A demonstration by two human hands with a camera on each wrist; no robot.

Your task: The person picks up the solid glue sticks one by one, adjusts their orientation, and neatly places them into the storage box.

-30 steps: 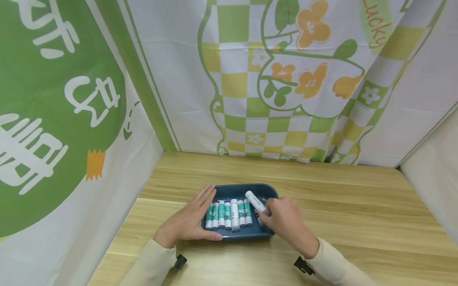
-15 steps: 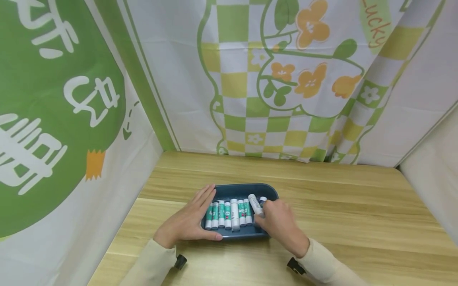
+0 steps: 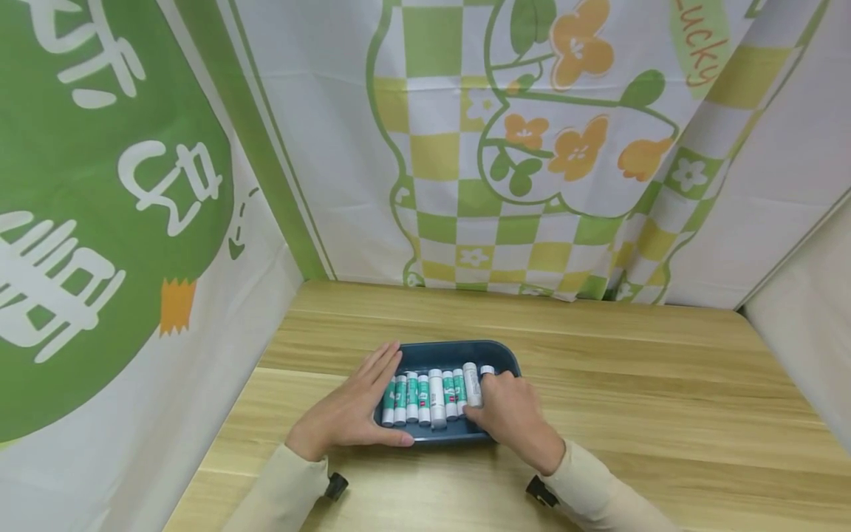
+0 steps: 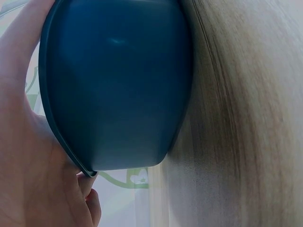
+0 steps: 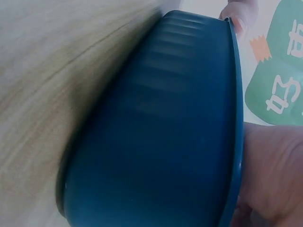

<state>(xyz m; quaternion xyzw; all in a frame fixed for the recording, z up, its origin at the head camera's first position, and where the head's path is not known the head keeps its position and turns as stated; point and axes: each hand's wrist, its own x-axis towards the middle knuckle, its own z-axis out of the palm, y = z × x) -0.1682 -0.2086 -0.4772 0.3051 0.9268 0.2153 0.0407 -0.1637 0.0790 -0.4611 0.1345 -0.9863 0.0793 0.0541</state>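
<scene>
A dark blue tray (image 3: 452, 437) on the wooden table holds a row of glue sticks, several with green labels (image 3: 412, 395) and a plain white one (image 3: 436, 399) among them. My left hand (image 3: 352, 406) rests over the tray's left end, fingers straight along the far side and thumb along the front rim. At the right end of the row my right hand (image 3: 518, 417) reaches in, thumb and fingers around the lower part of a larger white glue stick (image 3: 471, 383). Another white-capped stick (image 3: 487, 369) shows beside it, mostly hidden by the fingers. In both wrist views the tray's outer wall (image 4: 118, 94) fills the middle.
The wooden table (image 3: 631, 391) extends around the tray, with its far edge at a printed curtain (image 3: 492, 236). More printed cloth (image 3: 100, 222) hangs along the left side. Black wrist straps (image 3: 541, 490) show under the sleeves.
The larger white glue stick has gone from slanting over the right end to lying in line with the row. My right hand has moved left and in with it; my left hand stays put.
</scene>
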